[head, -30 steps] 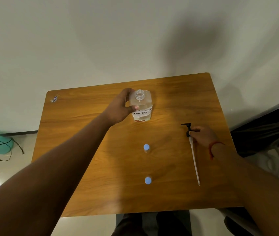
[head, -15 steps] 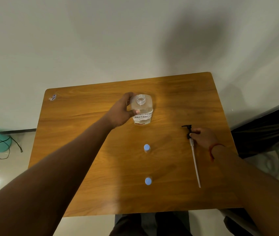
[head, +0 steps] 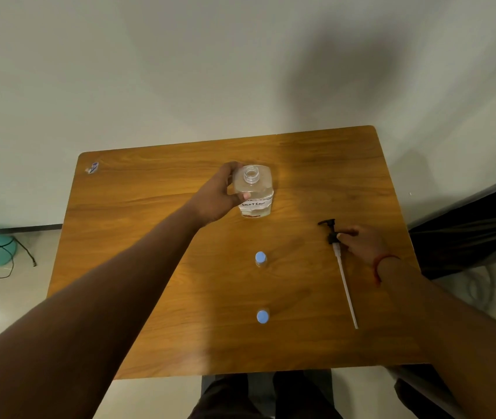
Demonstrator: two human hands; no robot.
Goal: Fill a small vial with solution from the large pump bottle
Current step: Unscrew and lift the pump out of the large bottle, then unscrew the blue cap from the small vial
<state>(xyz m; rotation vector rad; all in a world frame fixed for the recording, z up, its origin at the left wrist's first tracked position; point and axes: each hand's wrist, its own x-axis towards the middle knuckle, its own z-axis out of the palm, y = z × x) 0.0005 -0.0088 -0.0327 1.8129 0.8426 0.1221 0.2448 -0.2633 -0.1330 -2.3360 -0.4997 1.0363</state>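
On the far middle of the table (head: pixel 125 237), left hand (head: pixel 215 196) wraps the open-necked bottle (head: pixel 254 192); it has shifted slightly since a second ago and reads as lifted or tipped, hard to tell. Right hand (head: pixel 361 241) stays put, fingertips pinching the collar of the pump (head: pixel 339 261), lying flat. Two capped vials (head: pixel 260 259) (head: pixel 262 316) stand untouched on the centre line; caps must come off first. Pump tube ends near the front edge; open wood lies all round the vials.
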